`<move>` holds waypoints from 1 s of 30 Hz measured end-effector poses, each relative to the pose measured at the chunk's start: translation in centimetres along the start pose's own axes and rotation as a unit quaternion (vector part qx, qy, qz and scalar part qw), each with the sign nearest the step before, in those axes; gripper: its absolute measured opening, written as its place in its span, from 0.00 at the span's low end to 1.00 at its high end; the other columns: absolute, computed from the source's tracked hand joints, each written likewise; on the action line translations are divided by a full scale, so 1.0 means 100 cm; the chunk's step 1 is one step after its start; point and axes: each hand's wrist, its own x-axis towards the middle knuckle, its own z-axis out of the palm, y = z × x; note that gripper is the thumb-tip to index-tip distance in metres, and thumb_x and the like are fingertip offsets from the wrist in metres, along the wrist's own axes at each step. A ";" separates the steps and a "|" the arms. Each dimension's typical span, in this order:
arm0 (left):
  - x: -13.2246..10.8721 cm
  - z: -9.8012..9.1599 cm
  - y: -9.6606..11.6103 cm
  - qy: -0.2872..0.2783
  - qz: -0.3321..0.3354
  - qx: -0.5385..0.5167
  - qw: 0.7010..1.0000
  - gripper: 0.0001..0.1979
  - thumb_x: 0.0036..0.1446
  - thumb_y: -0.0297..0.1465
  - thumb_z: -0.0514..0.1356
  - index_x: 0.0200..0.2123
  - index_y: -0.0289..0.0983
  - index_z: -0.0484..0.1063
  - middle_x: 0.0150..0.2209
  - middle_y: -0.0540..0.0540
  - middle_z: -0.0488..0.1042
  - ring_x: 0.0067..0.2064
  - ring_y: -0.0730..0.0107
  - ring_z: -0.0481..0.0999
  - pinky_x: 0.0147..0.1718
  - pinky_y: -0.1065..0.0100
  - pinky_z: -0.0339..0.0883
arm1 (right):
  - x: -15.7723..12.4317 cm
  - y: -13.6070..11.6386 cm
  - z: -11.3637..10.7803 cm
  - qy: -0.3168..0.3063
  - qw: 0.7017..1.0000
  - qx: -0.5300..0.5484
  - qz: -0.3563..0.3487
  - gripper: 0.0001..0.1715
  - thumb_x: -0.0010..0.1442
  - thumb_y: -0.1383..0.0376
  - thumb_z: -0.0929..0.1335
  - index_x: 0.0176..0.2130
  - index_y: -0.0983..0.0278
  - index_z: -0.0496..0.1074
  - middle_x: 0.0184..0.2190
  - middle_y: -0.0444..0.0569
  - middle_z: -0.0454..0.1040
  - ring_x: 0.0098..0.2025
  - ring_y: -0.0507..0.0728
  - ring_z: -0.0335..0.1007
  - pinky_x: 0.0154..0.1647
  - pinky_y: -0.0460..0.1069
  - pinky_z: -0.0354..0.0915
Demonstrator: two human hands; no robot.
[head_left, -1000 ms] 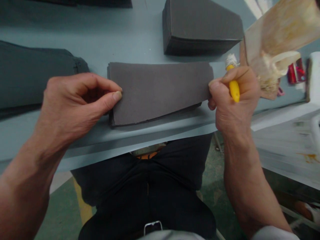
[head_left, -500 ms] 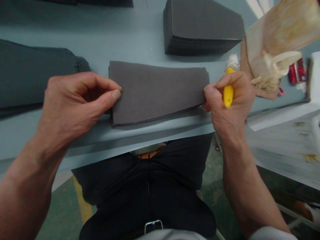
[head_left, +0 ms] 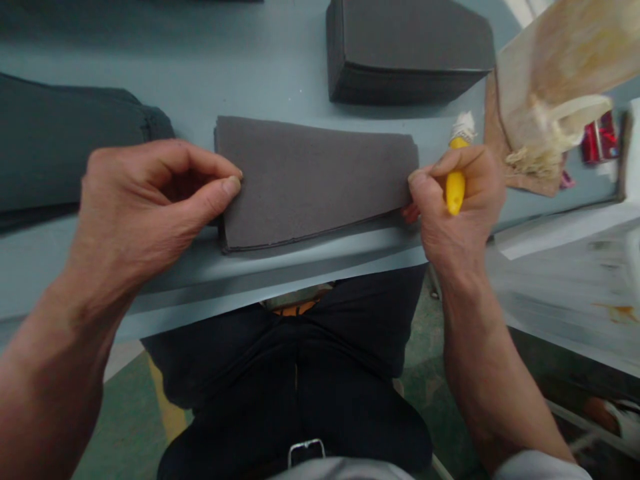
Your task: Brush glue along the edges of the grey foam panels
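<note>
A dark grey sheet piece [head_left: 320,180], wide at its left end and narrower at its right, lies before me on what looks like a few similar layers. My left hand [head_left: 160,190] pinches its left edge between thumb and forefinger. At the narrow end, the thumb and forefinger of my right hand [head_left: 457,200] pinch the opposite edge. That same hand also carries a brush [head_left: 455,193] with a yellow handle, its whitish bristles pointing away from me. The other fingers of the right hand are partly hidden.
Behind the piece stands a thick stack of dark sheets [head_left: 410,40]. Dark green folded material [head_left: 65,143] lies at the left. A stained, whitish container [head_left: 565,73] sits at the right on a brown board, near a shiny red packet [head_left: 600,139]. The blue-grey table [head_left: 260,60] ends just before my lap.
Both hands keep their pinch on the sheet piece, almost unmoved. The view has shifted slightly.
</note>
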 end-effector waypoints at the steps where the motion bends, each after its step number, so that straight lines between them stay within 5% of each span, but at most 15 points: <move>1: 0.000 0.000 0.000 0.000 0.000 0.000 1.000 0.13 0.60 0.42 0.66 0.40 0.41 0.87 0.33 0.59 0.83 0.32 0.82 0.76 0.31 0.78 0.64 | 0.000 0.000 0.000 0.001 1.000 0.002 0.001 0.16 0.66 0.49 0.76 0.43 0.53 0.72 0.29 0.38 0.76 0.26 0.54 0.78 0.25 0.49 0.73; 6: 0.000 0.000 0.000 -0.001 0.003 0.002 1.000 0.13 0.60 0.42 0.67 0.40 0.41 0.87 0.32 0.59 0.83 0.31 0.83 0.75 0.31 0.77 0.62 | -0.002 -0.001 0.000 -0.004 1.000 0.010 0.018 0.17 0.66 0.48 0.76 0.42 0.54 0.71 0.30 0.39 0.75 0.27 0.54 0.79 0.25 0.49 0.73; 21: 0.002 0.002 -0.003 -0.003 0.019 0.007 1.000 0.14 0.61 0.42 0.66 0.39 0.39 0.87 0.31 0.57 0.82 0.29 0.81 0.73 0.28 0.77 0.61 | -0.005 -0.024 0.009 0.075 0.992 -0.104 -0.008 0.14 0.64 0.52 0.75 0.38 0.54 0.70 0.35 0.44 0.73 0.43 0.62 0.80 0.50 0.62 0.80; 30: 0.001 0.005 -0.008 0.008 0.008 -0.017 1.000 0.12 0.60 0.41 0.68 0.40 0.41 0.87 0.34 0.56 0.84 0.31 0.80 0.76 0.31 0.76 0.65 | -0.006 -0.028 0.009 0.071 0.992 -0.105 0.001 0.15 0.65 0.50 0.74 0.38 0.54 0.69 0.33 0.43 0.71 0.39 0.61 0.78 0.45 0.60 0.80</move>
